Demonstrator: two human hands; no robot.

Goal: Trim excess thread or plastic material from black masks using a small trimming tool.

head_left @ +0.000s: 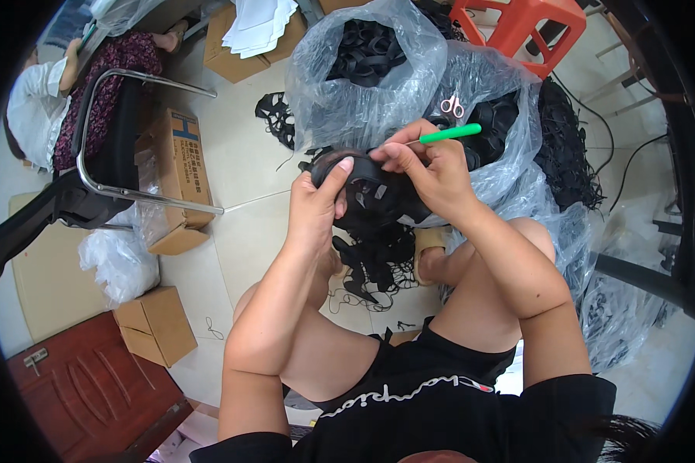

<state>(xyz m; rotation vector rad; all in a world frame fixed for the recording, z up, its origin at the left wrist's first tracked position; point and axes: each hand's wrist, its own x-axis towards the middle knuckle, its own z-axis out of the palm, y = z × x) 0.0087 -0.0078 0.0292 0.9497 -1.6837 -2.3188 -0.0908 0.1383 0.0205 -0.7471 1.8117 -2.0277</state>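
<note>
One green-handled tool [449, 134], one scissors [452, 104]

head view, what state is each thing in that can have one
green-handled tool, held in the right hand
black band, gripped by the left hand
clear plastic bag, open, filled with black strips
pale pink scissors, not held; blade position unclear
white paper sheets, loosely piled on a cardboard box
red-brown door, open or shut unclear
</note>
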